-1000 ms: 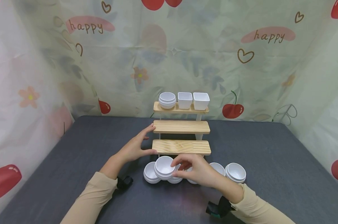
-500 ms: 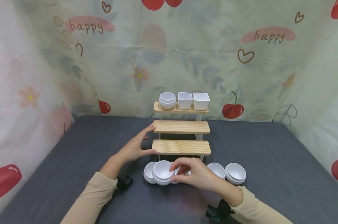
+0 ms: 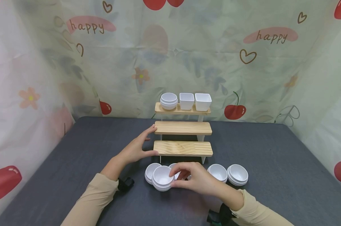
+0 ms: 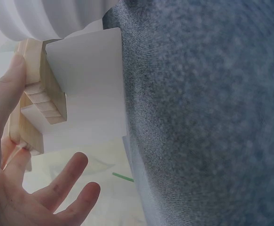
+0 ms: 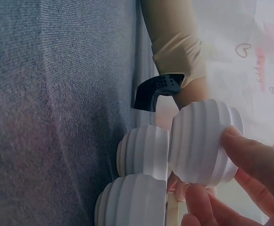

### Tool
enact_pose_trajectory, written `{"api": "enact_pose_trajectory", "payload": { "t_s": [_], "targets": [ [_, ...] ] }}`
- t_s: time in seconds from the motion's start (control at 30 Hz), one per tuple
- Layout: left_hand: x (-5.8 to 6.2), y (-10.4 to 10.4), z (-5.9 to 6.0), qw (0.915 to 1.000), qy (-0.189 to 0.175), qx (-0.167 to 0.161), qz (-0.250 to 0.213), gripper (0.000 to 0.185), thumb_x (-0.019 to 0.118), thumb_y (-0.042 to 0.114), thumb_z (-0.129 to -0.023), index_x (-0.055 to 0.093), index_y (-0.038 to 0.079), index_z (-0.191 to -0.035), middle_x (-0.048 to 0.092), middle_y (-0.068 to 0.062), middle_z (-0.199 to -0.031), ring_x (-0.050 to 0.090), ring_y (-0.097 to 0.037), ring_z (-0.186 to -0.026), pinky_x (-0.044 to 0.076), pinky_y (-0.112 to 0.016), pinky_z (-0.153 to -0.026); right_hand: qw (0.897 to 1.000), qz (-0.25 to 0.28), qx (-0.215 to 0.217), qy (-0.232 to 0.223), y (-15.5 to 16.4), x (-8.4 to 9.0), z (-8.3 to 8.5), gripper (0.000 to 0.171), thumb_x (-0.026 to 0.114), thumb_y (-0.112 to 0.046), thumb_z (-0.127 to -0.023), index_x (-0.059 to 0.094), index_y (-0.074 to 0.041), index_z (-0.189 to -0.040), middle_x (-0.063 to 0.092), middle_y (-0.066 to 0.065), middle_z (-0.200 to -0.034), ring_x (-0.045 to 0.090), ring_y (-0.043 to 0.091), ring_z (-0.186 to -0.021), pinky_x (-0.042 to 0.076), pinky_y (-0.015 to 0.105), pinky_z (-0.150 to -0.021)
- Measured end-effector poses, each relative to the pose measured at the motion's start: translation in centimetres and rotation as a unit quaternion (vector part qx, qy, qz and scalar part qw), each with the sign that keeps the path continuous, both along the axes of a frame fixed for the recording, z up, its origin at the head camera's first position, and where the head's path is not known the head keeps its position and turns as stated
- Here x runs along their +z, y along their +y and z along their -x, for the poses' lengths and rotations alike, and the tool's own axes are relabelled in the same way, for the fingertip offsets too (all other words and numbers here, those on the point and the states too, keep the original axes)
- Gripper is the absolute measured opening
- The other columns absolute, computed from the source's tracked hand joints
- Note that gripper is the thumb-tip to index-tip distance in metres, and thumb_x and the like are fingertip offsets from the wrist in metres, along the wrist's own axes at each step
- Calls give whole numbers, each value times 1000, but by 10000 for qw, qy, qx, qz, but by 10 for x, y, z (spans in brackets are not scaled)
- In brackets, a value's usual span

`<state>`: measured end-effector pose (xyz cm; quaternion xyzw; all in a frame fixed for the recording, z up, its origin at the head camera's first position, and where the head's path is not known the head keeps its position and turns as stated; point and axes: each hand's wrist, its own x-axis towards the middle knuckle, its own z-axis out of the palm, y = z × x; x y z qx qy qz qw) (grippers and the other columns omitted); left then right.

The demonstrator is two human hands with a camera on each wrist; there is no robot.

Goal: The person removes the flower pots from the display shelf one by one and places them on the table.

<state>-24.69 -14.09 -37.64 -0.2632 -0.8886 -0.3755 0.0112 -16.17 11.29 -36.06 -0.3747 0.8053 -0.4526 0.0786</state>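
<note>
My right hand (image 3: 195, 178) pinches the rim of a small white round bowl (image 3: 162, 176) between thumb and fingers. In the right wrist view the ribbed bowl (image 5: 200, 141) is held above the tabletop, beside two others like it. A row of white bowls (image 3: 238, 173) stands before a three-tier wooden display stand (image 3: 183, 148); my right hand partly covers the row. My left hand (image 3: 136, 149) rests against the stand's left end. Its thumb touches the lowest board (image 4: 45, 101) and a fingertip the middle board (image 4: 27, 129), while other fingers extend freely.
On the stand's top board (image 3: 159, 108) are a white round bowl (image 3: 168, 101) and two white square cups (image 3: 202, 102). Dark grey cloth (image 3: 272, 163) covers the table. A printed curtain (image 3: 187, 62) closes off the back and sides.
My right hand has drawn the pinched bowl down and slightly left, toward the table's near side, away from the stand. The left hand stays at the stand.
</note>
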Motion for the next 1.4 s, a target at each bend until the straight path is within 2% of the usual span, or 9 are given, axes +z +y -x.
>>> {"api": "enact_pose_trajectory", "payload": {
  "t_s": [0.23, 0.37, 0.7, 1.07, 1.4],
  "targets": [
    [0, -1, 0, 10000, 51, -37, -31, 90, 78, 24, -76, 23, 16, -148, 15, -10, -158, 47, -40, -127, 42, -52, -105, 9996, -99, 90, -255, -3, -2, -3, 21, 73, -21, -80, 66, -11, -97, 68, 8, -93, 63, -3, -73, 57, 19, -70],
    [-1, -1, 0, 10000, 41, -43, -46, 90, 78, 24, -76, 23, 17, -148, 15, -7, -158, 46, -40, -127, 41, -52, -105, 9994, -168, 87, -300, -3, -2, -4, 20, 73, -22, -80, 66, -12, -96, 69, 8, -93, 63, -3, -73, 56, 18, -70],
    [-2, -1, 2, 9998, 113, -115, -85, 90, 78, 23, -76, 24, 16, -148, 15, -6, -158, 46, -39, -128, 42, -49, -105, 9992, -194, 173, -306, -6, -3, -8, 20, 74, -21, -79, 66, -12, -95, 68, 6, -92, 62, -4, -72, 56, 17, -70],
    [-3, -1, 2, 9997, 216, -116, -83, 90, 77, 24, -76, 24, 15, -147, 16, -11, -157, 48, -39, -126, 43, -50, -104, 9988, -90, 321, -367, -8, -10, -11, 20, 74, -19, -79, 66, -10, -95, 68, 12, -92, 60, -4, -71, 56, 18, -70],
    [-2, 0, 1, 9998, 176, -74, -50, 90, 77, 25, -76, 23, 16, -147, 16, -9, -158, 47, -39, -126, 43, -50, -104, 9989, -178, 400, -190, -11, -14, -13, 19, 74, -18, -79, 65, -11, -94, 68, 5, -88, 59, -7, -69, 56, 19, -70]
  ]
}}
